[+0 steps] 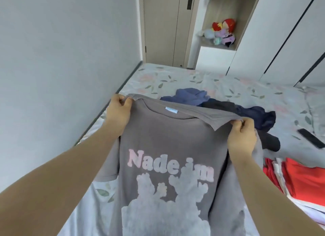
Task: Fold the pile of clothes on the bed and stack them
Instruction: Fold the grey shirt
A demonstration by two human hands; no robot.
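grey tee point(163, 139) pinched, L hand point(119, 112), R hand point(241, 139)

Soft even daylight; perhaps slight blur

Matt grey knit cloth T-shirt point(158, 140) with soft puffed print, smooth cotton-like floral bedsheet point(175, 79), glossy black phone point(310, 138)

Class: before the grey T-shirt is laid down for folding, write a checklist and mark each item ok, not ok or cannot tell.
1. Left hand pinches one shoulder of the grey T-shirt: ok.
2. Right hand pinches the other shoulder: ok.
3. Shirt hangs spread, print side facing the camera: ok.
4. Free bed space beneath the shirt: cannot tell, hidden.
5. Phone lies apart from the shirt: ok.
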